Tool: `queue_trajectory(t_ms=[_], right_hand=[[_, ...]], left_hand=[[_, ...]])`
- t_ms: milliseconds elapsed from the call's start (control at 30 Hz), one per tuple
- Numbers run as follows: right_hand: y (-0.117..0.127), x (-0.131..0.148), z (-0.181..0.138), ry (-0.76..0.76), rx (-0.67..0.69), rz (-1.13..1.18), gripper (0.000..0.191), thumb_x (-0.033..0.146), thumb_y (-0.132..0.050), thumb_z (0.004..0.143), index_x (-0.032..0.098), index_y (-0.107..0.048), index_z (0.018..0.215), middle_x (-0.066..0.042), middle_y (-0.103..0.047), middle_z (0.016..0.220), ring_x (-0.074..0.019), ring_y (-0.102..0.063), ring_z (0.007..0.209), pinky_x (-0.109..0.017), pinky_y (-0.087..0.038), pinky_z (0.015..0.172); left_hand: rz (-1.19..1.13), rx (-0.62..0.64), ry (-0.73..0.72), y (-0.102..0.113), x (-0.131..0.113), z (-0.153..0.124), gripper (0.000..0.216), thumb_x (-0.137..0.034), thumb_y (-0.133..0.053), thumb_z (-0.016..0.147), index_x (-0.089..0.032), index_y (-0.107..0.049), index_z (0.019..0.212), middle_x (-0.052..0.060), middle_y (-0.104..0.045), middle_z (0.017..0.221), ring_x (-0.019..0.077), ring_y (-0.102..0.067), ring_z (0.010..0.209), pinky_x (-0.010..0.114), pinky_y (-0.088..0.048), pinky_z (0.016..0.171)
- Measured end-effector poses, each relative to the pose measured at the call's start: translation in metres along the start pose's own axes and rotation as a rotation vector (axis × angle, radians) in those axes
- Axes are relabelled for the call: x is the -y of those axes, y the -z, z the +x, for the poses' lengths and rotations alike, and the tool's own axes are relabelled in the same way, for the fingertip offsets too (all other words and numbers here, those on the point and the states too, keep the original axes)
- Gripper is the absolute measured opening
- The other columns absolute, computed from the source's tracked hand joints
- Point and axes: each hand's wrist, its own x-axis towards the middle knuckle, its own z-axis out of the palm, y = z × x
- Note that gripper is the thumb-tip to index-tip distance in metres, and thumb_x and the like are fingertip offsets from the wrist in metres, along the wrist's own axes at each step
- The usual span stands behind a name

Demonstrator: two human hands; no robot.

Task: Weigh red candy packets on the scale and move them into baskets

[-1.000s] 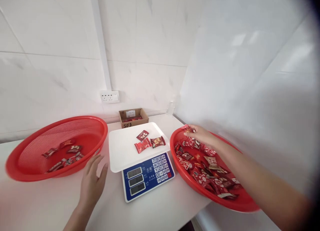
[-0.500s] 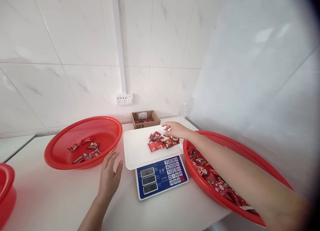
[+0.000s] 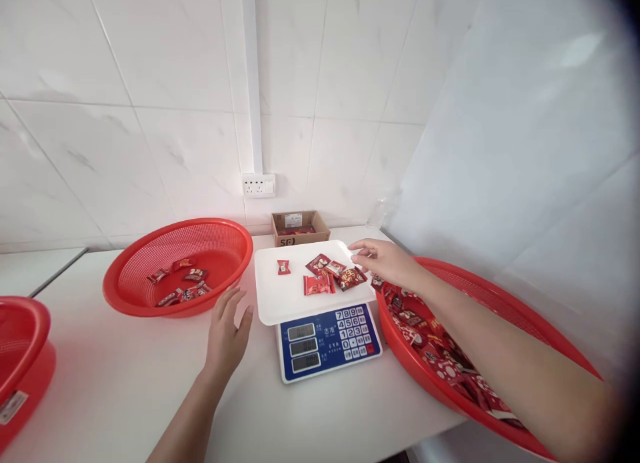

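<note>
My right hand [image 3: 387,259] hovers over the right edge of the scale's white tray [image 3: 270,299], fingers curled. A dark red snack packet [image 3: 377,283] shows below its palm and appears held there. Several small red packets lie on the tray: a red packet [image 3: 319,285], a darker packet [image 3: 351,278] and others bunched around them. One small red packet [image 3: 284,267] lies apart, towards the left. My left hand [image 3: 227,333] is open and holds nothing, thumb apart from the fingers, between the left basket and the scale. The blue scale panel [image 3: 330,343] faces me; its display digits are too faint to read.
A red basket [image 3: 115,286] with several packets stands at the left. Another red basket [image 3: 400,329], full of packets, is under my right forearm. A third red basket [image 3: 30,369] is cut off at the left edge. Behind the scale sits a cardboard box [image 3: 303,239].
My right hand has moved right across the tray, the packet under its palm moving along. A small red packet now lies on the tray's left part. The view has shifted slightly.
</note>
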Motion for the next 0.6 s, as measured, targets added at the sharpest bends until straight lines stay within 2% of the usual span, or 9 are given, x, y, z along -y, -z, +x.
queue_trajectory(t_ms=[100, 233, 400, 500, 600], right_hand=[[0.007, -0.003, -0.033, -0.034, -0.048, -0.048, 0.034, 0.044, -0.051, 0.079, 0.023, -0.061, 0.103, 0.001, -0.064, 0.066, -0.0131, -0.056, 0.052, -0.026, -0.044, 0.051], [0.018, -0.019, -0.076, -0.146, -0.207, -0.11, 0.036, 0.051, -0.05, 0.077, 0.025, -0.063, 0.098, -0.002, -0.067, 0.078, -0.0172, -0.059, 0.06, -0.029, -0.045, 0.055], [0.028, -0.054, -0.117, -0.35, -0.409, -0.152, 0.034, 0.056, -0.052, 0.072, 0.031, -0.063, 0.092, 0.0, -0.06, 0.066, -0.0187, -0.055, 0.058, -0.034, -0.042, 0.058], [0.027, -0.07, -0.132, -0.384, -0.519, 0.058, 0.027, 0.056, -0.052, 0.075, 0.032, -0.062, 0.084, 0.0, -0.053, 0.062, -0.0178, -0.05, 0.057, -0.035, -0.039, 0.057], [0.019, -0.078, -0.138, -0.365, -0.541, 0.52, 0.023, 0.053, -0.059, 0.072, 0.03, -0.059, 0.074, 0.003, -0.04, 0.056, -0.0149, -0.041, 0.052, -0.032, -0.033, 0.05]], left_hand=[[-0.005, 0.0, -0.001, 0.001, -0.001, 0.0, 0.032, -0.036, -0.045, 0.088, -0.019, -0.053, 0.114, 0.012, -0.054, 0.121, 0.0263, -0.046, 0.119, 0.045, -0.042, 0.093], [-0.012, -0.001, 0.004, 0.001, -0.003, 0.001, 0.031, -0.033, -0.045, 0.088, -0.019, -0.053, 0.114, 0.012, -0.055, 0.12, 0.0254, -0.045, 0.12, 0.044, -0.04, 0.095], [-0.025, -0.007, -0.006, 0.0, -0.005, 0.0, 0.03, -0.032, -0.046, 0.088, -0.019, -0.053, 0.114, 0.011, -0.055, 0.12, 0.0244, -0.046, 0.119, 0.043, -0.04, 0.096], [-0.017, -0.01, -0.01, 0.0, -0.005, 0.0, 0.03, -0.033, -0.046, 0.088, -0.019, -0.053, 0.114, 0.011, -0.055, 0.121, 0.0242, -0.045, 0.119, 0.042, -0.04, 0.096], [-0.012, -0.006, -0.003, 0.0, -0.004, 0.0, 0.03, -0.033, -0.046, 0.088, -0.019, -0.053, 0.114, 0.011, -0.055, 0.121, 0.0242, -0.045, 0.12, 0.042, -0.041, 0.096]])
